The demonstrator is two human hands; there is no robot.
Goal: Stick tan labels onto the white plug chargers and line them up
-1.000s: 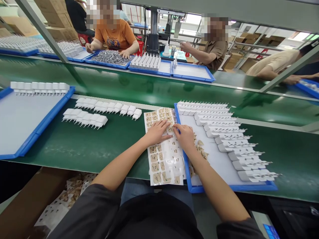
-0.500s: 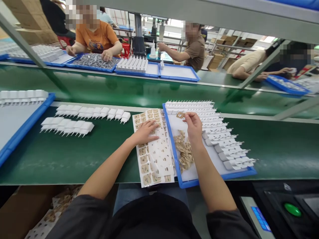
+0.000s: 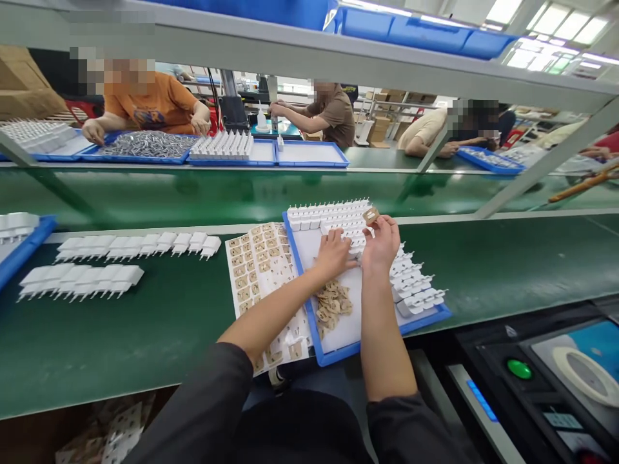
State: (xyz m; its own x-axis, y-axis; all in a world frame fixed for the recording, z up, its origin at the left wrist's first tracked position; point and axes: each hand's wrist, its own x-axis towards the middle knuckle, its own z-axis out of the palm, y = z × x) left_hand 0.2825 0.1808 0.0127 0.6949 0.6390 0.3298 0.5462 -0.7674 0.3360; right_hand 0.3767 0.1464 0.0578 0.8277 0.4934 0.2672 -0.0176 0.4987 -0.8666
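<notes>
My right hand (image 3: 382,243) pinches a small tan sticker (image 3: 371,216) with cut-outs, held above rows of white plug adapters (image 3: 329,216) with metal pins. These stand in a blue-rimmed tray (image 3: 316,345). My left hand (image 3: 334,253) reaches over the same tray, fingers stretched and thumb apart, at the left end of a plug row; its fingertips seem to touch the plugs. Below it in the tray lies a heap of loose tan stickers (image 3: 333,303). White backing sheets (image 3: 236,248) printed with rows of tan stickers lie against the tray's left side, partly under my left forearm.
Two rows of white plugs (image 3: 82,280) lie on the green bench (image 3: 159,328) at left, near another blue tray (image 3: 29,254). A metal shelf beam (image 3: 271,48) crosses above. Co-workers sit beyond the divider with trays of parts. A machine with a green button (image 3: 519,368) stands at lower right.
My left hand has left the sticker sheets and moved right to the plugs in the tray. My right hand has carried the sticker over the plug rows. The camera view has turned right.
</notes>
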